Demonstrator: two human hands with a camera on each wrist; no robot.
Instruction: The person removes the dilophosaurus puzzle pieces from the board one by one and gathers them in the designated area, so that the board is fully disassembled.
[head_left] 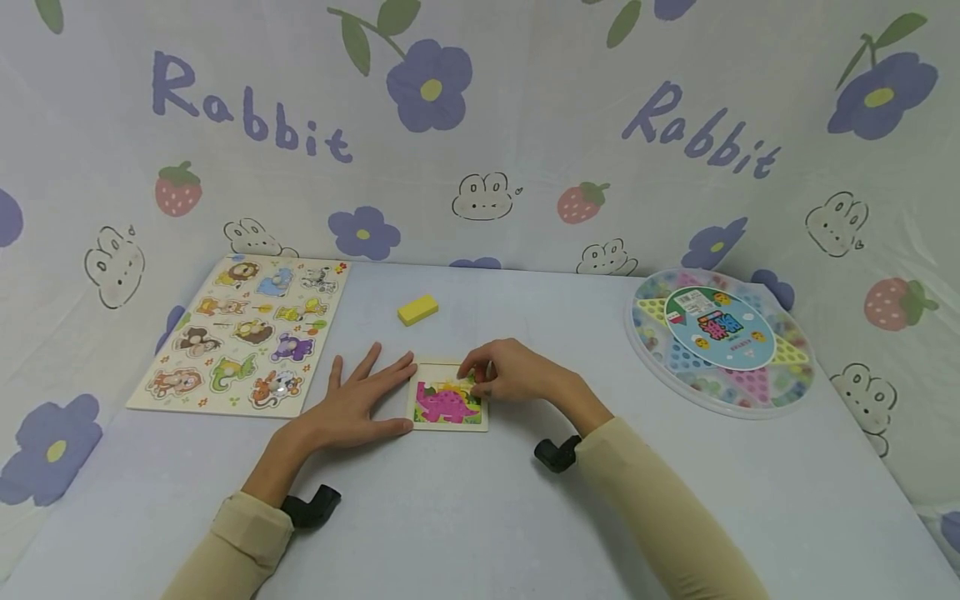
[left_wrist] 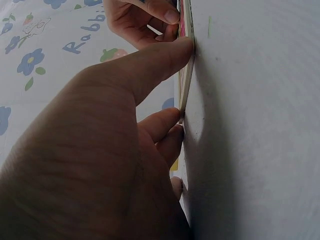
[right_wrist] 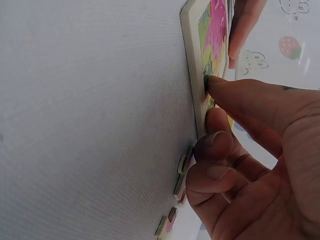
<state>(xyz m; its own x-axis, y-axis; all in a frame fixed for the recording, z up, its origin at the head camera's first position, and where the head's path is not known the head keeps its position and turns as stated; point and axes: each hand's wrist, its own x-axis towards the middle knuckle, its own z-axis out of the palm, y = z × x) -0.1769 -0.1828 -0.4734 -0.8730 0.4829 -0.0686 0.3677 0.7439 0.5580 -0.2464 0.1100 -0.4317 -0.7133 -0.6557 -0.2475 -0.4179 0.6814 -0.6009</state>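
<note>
A small wooden jigsaw puzzle (head_left: 450, 408) with a pink dinosaur picture lies flat on the table between both hands. My left hand (head_left: 352, 412) is spread out, thumb and index fingertips right at the puzzle's left edge; in the left wrist view the thumb (left_wrist: 175, 52) presses against its side. Over the upper right corner, my right hand (head_left: 513, 371) has thumb and curled fingers together. A small green-edged puzzle piece (right_wrist: 206, 84) shows at the thumb tip in the right wrist view, pinched there, mostly hidden by the fingers.
Several loose puzzle pieces (right_wrist: 182, 172) lie on the table beside the right hand. A yellow block (head_left: 417, 310) sits behind the puzzle. At left is an animal peg board (head_left: 318, 367); at right, a round clear-lidded game box (head_left: 720, 342). A printed cloth (head_left: 525, 108) hangs behind.
</note>
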